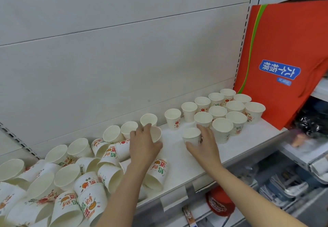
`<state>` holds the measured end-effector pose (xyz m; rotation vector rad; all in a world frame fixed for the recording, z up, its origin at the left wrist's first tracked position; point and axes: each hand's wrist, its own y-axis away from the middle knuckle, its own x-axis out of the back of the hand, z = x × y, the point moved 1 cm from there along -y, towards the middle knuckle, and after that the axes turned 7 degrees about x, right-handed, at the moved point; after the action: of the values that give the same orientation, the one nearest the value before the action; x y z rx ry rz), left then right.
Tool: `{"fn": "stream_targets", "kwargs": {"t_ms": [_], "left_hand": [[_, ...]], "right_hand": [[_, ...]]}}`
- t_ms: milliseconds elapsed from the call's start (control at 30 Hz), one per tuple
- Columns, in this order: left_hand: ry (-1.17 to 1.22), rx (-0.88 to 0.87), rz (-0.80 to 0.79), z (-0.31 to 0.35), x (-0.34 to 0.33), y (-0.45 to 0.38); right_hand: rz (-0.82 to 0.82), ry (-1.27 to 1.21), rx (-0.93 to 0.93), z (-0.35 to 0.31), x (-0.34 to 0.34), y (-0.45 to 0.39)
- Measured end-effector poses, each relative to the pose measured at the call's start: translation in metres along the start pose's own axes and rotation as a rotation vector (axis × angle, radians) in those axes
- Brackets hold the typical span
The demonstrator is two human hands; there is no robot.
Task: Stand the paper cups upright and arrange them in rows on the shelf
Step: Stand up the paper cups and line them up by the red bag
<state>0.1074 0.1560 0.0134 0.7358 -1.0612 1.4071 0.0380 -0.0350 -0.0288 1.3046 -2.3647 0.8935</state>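
Note:
Several white paper cups with red and green print stand upright in rows (229,109) at the right end of the white shelf (179,157). A jumbled pile of tipped cups (74,170) fills the left half. My left hand (143,145) grips a tilted cup (156,133) near the shelf's middle. My right hand (204,145) holds an upright cup (191,135) just left of the front row. One more cup (158,173) lies on its side below my left wrist.
A single line of upright cups (173,118) runs along the grey back panel. A large red bag (284,63) leans at the shelf's right end. Below the shelf edge are price tag holders (174,202) and lower shelves with packaged goods (284,186).

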Motion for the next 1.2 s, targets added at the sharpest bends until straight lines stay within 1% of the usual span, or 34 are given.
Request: {"fn": "stream_targets", "kwargs": {"t_ms": [33,100,167,267,433,500,567,633,700,767,800,833,900,967,1100,1200], "left_hand": [[0.046,-0.034,-0.002,0.013,-0.002,-0.002],[0.094,-0.095,-0.041,0.037,-0.010,-0.009],[0.080,-0.143,-0.087,0.057,-0.025,-0.017],[0.028,-0.161,-0.119,0.074,-0.046,-0.024],[0.018,-0.134,-0.120,0.084,-0.060,-0.025],[-0.030,-0.165,-0.093,0.081,-0.060,-0.024],[-0.068,-0.170,-0.108,0.071,-0.055,-0.020],[-0.040,-0.098,-0.115,0.054,-0.045,-0.014],[-0.007,0.025,-0.002,0.031,-0.031,-0.012],[-0.067,0.155,0.134,0.008,-0.020,-0.013],[-0.126,0.212,0.156,0.000,-0.017,-0.015],[-0.195,0.255,0.138,-0.005,-0.016,-0.017],[-0.297,0.302,0.086,-0.006,-0.018,-0.021],[-0.330,0.315,0.090,-0.002,-0.021,-0.026],[-0.265,0.383,0.115,0.003,-0.026,-0.035],[-0.148,0.403,0.091,-0.002,-0.023,-0.038]], "right_hand": [[0.032,0.019,0.014,0.005,0.006,0.000],[0.042,0.043,0.028,0.011,0.012,-0.001],[0.019,0.067,0.041,0.017,0.016,-0.003],[0.002,0.094,0.066,0.023,0.018,-0.002],[-0.046,0.120,0.105,0.029,0.019,-0.007],[-0.061,0.143,0.159,0.032,0.020,-0.007],[-0.056,0.188,0.244,0.035,0.020,-0.004],[-0.021,0.244,0.379,0.036,0.024,0.000],[0.036,0.310,0.541,0.033,0.029,0.002],[0.076,0.333,0.651,0.028,0.030,0.003],[0.076,0.322,0.690,0.025,0.029,0.002],[0.064,0.310,0.722,0.021,0.026,0.001],[0.026,0.286,0.757,0.013,0.018,-0.003],[-0.005,0.269,0.766,0.002,0.008,-0.011],[-0.067,0.299,0.788,-0.020,-0.016,-0.037],[-0.164,0.342,0.750,-0.032,-0.035,-0.060]]}}
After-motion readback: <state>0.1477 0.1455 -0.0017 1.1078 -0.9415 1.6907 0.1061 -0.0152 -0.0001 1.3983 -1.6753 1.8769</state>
